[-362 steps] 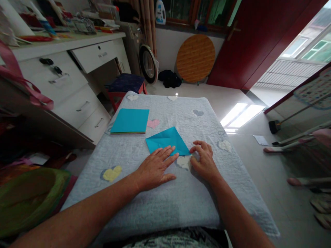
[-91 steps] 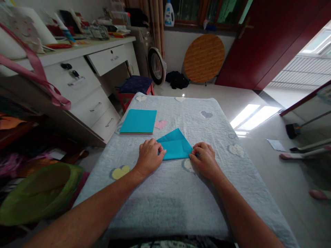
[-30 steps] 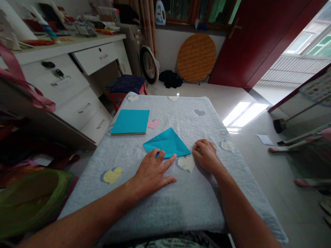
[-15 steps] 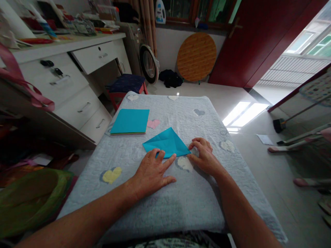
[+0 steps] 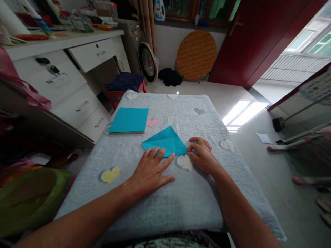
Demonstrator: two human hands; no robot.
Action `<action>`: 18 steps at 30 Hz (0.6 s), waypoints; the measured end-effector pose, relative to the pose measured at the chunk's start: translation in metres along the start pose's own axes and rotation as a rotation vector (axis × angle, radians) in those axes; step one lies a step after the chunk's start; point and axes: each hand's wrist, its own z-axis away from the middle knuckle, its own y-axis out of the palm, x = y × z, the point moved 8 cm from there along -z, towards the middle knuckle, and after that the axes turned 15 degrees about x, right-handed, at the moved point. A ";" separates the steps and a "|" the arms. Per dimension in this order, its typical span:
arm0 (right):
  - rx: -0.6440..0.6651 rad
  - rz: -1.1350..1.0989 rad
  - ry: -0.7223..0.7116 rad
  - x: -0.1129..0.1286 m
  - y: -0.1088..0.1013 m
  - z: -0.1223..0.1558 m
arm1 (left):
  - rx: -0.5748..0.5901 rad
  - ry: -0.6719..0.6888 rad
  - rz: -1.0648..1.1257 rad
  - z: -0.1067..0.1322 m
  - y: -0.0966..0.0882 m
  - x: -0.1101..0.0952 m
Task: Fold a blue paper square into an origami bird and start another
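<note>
A folded sheet of blue paper, creased and roughly triangular, lies on the cloth-covered table in front of me. My left hand is spread out, its fingertips resting on the paper's near edge. At the paper's right corner, my right hand is closed, with thumb and forefinger pinching the tip. The fingers hide a little of that corner. Farther left sits a square stack of paper with a blue sheet on top, apart from both hands.
The table wears a pale grey quilted cloth with heart patches. Beyond its far left corner stands a red stool with a dark cushion. White drawers are at the left, and a green basket is at the lower left.
The thumb and forefinger of my right hand have closed together on the paper's right corner. My left hand stays nearly in place. The whole view has shifted slightly.
</note>
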 end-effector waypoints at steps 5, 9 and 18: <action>-0.017 0.000 0.040 0.001 0.000 -0.002 | 0.011 0.048 -0.002 -0.002 0.004 -0.003; -0.062 0.000 0.075 0.001 0.001 -0.003 | 0.040 0.081 -0.007 -0.004 0.009 -0.003; -0.138 0.026 0.135 -0.005 0.001 0.001 | 0.038 0.088 -0.004 -0.005 0.010 -0.004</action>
